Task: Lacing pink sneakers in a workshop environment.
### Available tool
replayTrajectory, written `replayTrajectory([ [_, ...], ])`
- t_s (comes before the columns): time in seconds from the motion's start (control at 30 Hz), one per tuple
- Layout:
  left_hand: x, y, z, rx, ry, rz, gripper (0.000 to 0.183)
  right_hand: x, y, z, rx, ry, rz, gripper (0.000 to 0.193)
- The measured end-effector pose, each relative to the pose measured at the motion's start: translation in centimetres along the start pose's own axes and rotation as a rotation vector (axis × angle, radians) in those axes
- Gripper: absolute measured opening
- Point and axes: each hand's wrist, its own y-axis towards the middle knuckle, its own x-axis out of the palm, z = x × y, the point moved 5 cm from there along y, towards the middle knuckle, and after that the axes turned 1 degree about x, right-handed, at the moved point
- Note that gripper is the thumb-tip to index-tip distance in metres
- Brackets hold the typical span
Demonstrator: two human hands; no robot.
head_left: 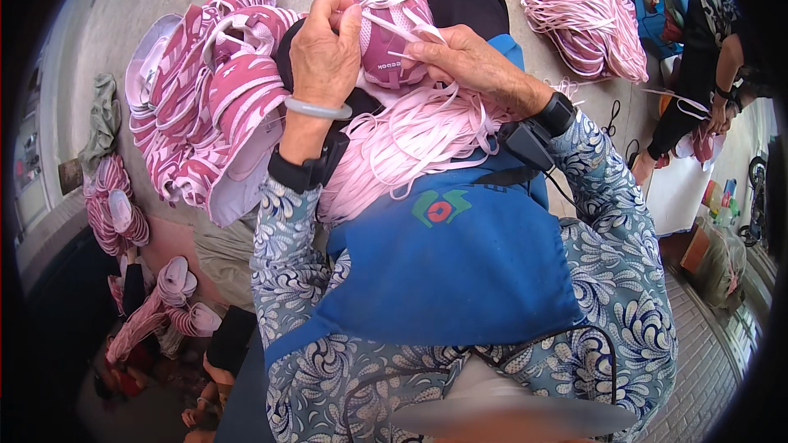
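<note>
A dark pink shoe upper (384, 66) with white mesh rests on my knees, its toe turned toward me. Thumb and finger of my left hand (327, 53) pinch a pale pink shoelace (392, 26) at the upper's eyelets. My right hand (464, 61), on the other side, grips the same lace between thumb and fingers; a lace tip sticks out to the left of that thumb. Below both hands, a loose heap of pale pink laces (410, 143) covers my lap, on top of a blue apron (460, 254).
Stacks of pink shoe uppers (246, 90) lie on the floor at left. A big bundle of pink laces (574, 16) lies at the far right. Another person's hand (722, 115) works at right beside a white surface (677, 193). More uppers (175, 280) and a co-worker are at lower left.
</note>
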Motion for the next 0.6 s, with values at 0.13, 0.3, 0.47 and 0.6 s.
replayTrajectory([
  [0.13,1.1,1.3,-0.8,0.239,0.297,0.0,0.017,0.4,-0.2,-1.0,0.02,-0.109,-0.05,0.03],
  [0.3,2.0,1.3,0.7,0.398,0.44,0.024,0.011,0.2,0.6,0.2,-0.055,-0.259,-0.124,0.035],
  [0.47,1.9,2.1,-1.9,0.177,0.055,-0.139,0.01,0.8,0.2,-0.3,-0.136,-0.179,-0.113,0.039],
  [0.6,1.5,2.3,-3.7,-0.461,-0.68,-0.593,0.008,0.2,-0.3,-0.2,-0.166,-0.078,-0.078,0.038],
])
